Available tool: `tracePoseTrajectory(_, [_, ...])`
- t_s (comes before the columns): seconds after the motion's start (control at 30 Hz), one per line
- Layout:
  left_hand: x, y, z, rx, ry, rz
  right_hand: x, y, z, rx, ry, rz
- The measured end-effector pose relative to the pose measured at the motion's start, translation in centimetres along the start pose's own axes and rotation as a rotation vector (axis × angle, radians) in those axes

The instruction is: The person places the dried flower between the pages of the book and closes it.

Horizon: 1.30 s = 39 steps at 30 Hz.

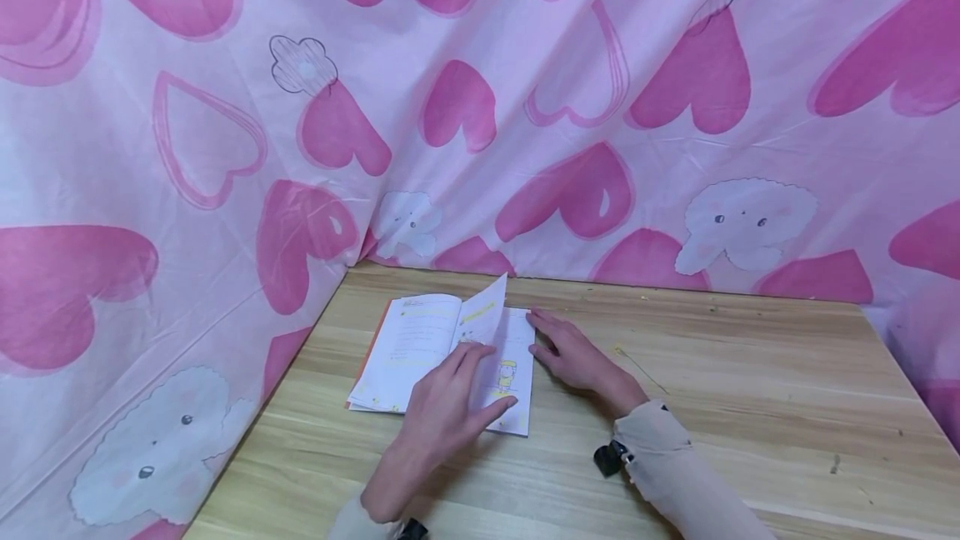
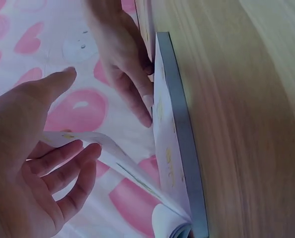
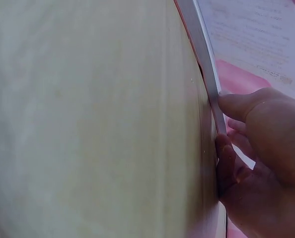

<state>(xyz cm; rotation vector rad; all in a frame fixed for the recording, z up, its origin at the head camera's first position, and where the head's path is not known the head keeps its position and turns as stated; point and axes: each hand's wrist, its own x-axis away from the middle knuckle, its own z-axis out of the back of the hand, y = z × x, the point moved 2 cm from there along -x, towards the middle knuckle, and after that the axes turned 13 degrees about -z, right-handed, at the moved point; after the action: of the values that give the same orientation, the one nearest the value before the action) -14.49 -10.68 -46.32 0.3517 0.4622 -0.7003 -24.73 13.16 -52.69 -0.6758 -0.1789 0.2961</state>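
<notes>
An open book (image 1: 427, 340) with white pages and yellow drawings lies on the wooden table. One of its pages (image 1: 483, 315) stands raised and bent between the two sides. My left hand (image 1: 446, 398) is over the lower middle of the book, its fingers (image 2: 75, 163) against the raised page and its thumb spread away. At the book's right edge rests my right hand (image 1: 577, 357), fingers stretched toward the upper corner. In the right wrist view its thumb (image 3: 237, 105) touches the side of the page stack, and the other fingers lie close by the edge.
Pink cloth with hearts (image 1: 562, 190) hangs along the back and left of the wooden table (image 1: 765, 407). A thin stem-like strand (image 1: 642, 369) lies right of the book. Each wrist wears a black device, such as the one on the right sleeve (image 1: 611, 458).
</notes>
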Motion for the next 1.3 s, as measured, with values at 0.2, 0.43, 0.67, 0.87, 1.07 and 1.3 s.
tracePoseTrajectory(0.2, [0.1,-0.7,1.0,0.010,0.074,0.031,0.0,0.1,-0.2,0.010,-0.018,-0.014])
tracePoseTrajectory(0.43, [0.5,-2.3,2.3,0.020,0.198,0.092,-0.2,0.3,-0.4,0.010,-0.032,-0.052])
tracePoseTrajectory(0.67, [1.4,-5.3,3.4,-0.015,0.262,0.182,0.0,0.3,-0.4,0.022,-0.016,-0.050])
tracePoseTrajectory(0.87, [2.8,-7.4,3.5,-0.026,0.283,0.265,0.1,0.1,-0.3,0.019,-0.018,-0.059])
tracePoseTrajectory(1.07, [4.0,-8.8,3.0,-0.043,0.314,0.302,0.2,0.1,-0.3,0.027,-0.018,-0.070])
tracePoseTrajectory(1.3, [4.8,-9.7,2.2,-0.037,0.177,0.389,0.3,0.1,-0.3,0.032,-0.031,-0.090])
